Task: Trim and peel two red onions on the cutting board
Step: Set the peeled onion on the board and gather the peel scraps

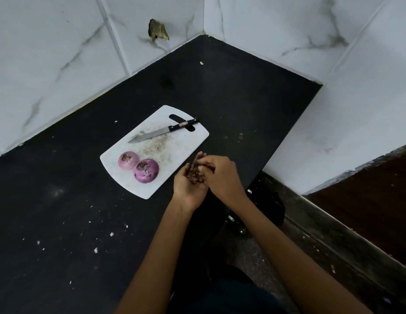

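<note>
smaller red onion (128,160), larger red onion (146,170): skinless, touching, on cutting board (188,141) | knife (152,133) parked there | my left hand (189,186) cups onion skins (194,175), likely for binning | right hand (220,173) curled onto them, pinch unclear

The right hand (222,175) partly hides the peel scraps (193,176).
</note>
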A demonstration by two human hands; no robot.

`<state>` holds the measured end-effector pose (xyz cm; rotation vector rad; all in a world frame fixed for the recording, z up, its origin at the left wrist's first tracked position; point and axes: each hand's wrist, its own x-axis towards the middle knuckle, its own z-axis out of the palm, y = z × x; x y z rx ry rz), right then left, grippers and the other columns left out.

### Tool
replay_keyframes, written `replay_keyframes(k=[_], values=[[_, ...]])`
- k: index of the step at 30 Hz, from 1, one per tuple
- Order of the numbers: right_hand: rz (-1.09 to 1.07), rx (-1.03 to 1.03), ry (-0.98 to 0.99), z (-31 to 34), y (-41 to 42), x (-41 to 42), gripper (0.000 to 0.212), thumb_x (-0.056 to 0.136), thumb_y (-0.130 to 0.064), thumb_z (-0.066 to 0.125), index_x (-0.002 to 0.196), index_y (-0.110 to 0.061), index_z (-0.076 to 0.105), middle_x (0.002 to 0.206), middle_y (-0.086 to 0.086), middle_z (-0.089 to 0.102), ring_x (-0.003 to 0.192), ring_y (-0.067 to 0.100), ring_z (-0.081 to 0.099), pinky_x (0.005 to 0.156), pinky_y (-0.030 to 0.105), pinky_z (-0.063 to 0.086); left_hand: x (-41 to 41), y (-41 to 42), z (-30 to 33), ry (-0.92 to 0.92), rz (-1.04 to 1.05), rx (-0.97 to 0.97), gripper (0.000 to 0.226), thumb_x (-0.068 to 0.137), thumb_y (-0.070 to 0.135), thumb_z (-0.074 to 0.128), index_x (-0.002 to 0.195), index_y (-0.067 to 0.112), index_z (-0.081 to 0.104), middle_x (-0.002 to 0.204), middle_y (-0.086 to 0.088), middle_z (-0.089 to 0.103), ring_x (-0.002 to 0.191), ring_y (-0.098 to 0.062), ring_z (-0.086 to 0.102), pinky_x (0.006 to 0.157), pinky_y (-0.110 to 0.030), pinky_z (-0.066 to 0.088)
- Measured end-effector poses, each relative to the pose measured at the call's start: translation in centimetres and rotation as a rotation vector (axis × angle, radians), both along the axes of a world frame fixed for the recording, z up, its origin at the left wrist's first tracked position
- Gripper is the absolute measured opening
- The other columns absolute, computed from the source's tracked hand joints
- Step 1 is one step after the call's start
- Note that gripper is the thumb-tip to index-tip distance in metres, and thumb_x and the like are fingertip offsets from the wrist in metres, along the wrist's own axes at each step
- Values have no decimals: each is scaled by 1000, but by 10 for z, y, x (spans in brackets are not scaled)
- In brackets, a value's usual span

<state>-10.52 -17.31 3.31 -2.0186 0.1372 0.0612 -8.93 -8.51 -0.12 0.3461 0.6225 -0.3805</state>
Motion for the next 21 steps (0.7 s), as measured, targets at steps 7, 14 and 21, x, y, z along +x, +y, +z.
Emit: replay_keyframes(k=[7,14,21], values=[[-245,49,-185,-4,-20,-9,22,90,-6,58,109,-7,68,109,4,59,104,15,58,96,29,47,-7,-45,18,1,30,34,53,104,22,26,86,2,72,83,-12,73,72,-22,73,57,-26,58],[-409,298,-171,10,-70,-22,36,98,-5,44,132,-10,54,138,1,51,129,6,44,113,27,33,-20,-121,47,-231,-149,463,39,105,26,32,104,10,67,89,2,74,82,-5,70,66,-15,53],[-580,504,-78,-5,-182,-27,35,99,-5,42,131,-11,56,132,0,59,124,7,53,108,29,41,-31,-237,47,-345,-326,713,32,102,19,40,126,12,61,120,2,66,112,-9,60,99,-24,46]])
